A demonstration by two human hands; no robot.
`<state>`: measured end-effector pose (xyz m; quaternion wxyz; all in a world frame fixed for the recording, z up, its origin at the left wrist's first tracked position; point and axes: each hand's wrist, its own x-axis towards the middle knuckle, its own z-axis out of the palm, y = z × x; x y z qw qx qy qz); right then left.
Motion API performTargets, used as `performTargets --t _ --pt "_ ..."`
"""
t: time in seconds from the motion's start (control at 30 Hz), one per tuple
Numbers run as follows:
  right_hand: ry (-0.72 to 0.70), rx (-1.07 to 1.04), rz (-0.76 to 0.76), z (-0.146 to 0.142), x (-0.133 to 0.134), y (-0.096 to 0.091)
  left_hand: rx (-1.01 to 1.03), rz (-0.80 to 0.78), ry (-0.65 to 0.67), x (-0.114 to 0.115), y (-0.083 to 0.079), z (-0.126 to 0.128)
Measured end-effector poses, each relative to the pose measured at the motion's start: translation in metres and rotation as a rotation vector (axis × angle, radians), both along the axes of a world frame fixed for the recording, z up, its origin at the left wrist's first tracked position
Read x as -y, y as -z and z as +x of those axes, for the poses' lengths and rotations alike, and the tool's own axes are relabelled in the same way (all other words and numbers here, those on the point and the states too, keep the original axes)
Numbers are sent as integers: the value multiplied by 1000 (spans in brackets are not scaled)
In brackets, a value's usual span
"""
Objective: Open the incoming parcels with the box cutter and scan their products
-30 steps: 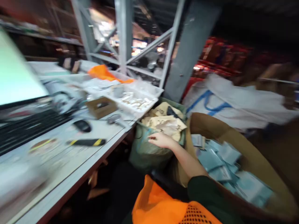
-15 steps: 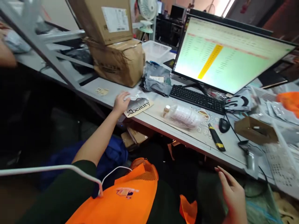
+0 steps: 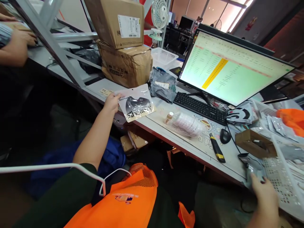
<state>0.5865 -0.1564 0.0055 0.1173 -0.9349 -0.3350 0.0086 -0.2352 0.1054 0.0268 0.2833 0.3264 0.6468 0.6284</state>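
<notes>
My left hand [image 3: 112,103] pinches the left edge of a flat plastic pouch [image 3: 137,104], printed with a dark shape and black lettering. The pouch is tilted up above the desk's front edge, its printed face toward me. At the right end of the desk, my right hand [image 3: 266,193] closes at the handle of a grey barcode scanner [image 3: 251,169]; its fingers are partly hidden and a little blurred. A small brown bottle with a white cap [image 3: 168,118] and a bubble-wrapped roll-shaped item [image 3: 187,124] lie on the desk between my hands.
Stacked cardboard boxes [image 3: 125,66] stand behind the pouch beside a grey metal frame [image 3: 59,57]. A monitor [image 3: 232,63], keyboard [image 3: 199,107], mouse [image 3: 225,136] and utility knife [image 3: 217,148] occupy the desk. A white basket [image 3: 282,177] sits right. Another person's hands [image 3: 21,41] work far left.
The pouch, lying flat at the desk edge before, is now lifted and tilted up in my left hand. My right hand has moved right and forward to the barcode scanner.
</notes>
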Motion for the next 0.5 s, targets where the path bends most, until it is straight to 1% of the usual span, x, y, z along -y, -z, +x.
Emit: performTargets --t 0.03,0.1,0.13,0.2,0.27,0.37,0.43,0.5 --pt "39 -55 -48 4 -3 2 94 61 15 3 -7 -1" --pt "50 -92 -107 7 -8 6 255 166 48 10 -22 -3" --pt "42 -86 -122 7 -10 7 307 207 78 13 -27 -5" --pt "34 -66 -128 5 -11 8 318 260 152 18 -34 -5" --pt "27 -48 -119 3 -10 9 316 327 198 21 -35 1" --pt "12 -28 -96 -1 -5 12 392 407 264 20 -28 20" --pt "10 -24 -94 -3 -3 15 473 448 382 17 -26 38" --pt "12 -25 -87 -3 -2 18 486 449 490 16 -29 56"
